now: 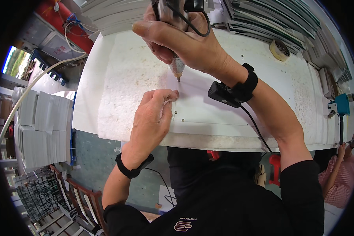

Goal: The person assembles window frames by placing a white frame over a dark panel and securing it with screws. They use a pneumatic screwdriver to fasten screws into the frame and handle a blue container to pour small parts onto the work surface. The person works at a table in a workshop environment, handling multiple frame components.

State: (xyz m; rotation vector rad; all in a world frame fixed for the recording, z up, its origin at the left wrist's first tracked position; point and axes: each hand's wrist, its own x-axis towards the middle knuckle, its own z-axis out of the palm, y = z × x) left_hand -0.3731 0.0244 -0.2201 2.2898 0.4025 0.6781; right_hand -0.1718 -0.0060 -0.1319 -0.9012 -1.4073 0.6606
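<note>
My right hand [181, 39] is wrapped round a silver handheld power tool [177, 65] with a tapered nose. It points down, its narrow tip at or just above a white panel [216, 102]; I cannot tell if they touch. Just below the tip, my left hand [151, 114] rests at the panel's left edge, fingers curled and forefinger toward the tip. Whether a small part sits between those fingers is hidden. Two small dark round spots [183, 120], perhaps screws or holes, show on the panel to the right of the left thumb.
Under the panel lies a worn white board [122, 94] on the table. A round tub [280, 50] of small dark parts stands at the back right, by stacked panels [271, 19]. White stacks [43, 118] stand left. A person in a striped top [338, 181] is at far right.
</note>
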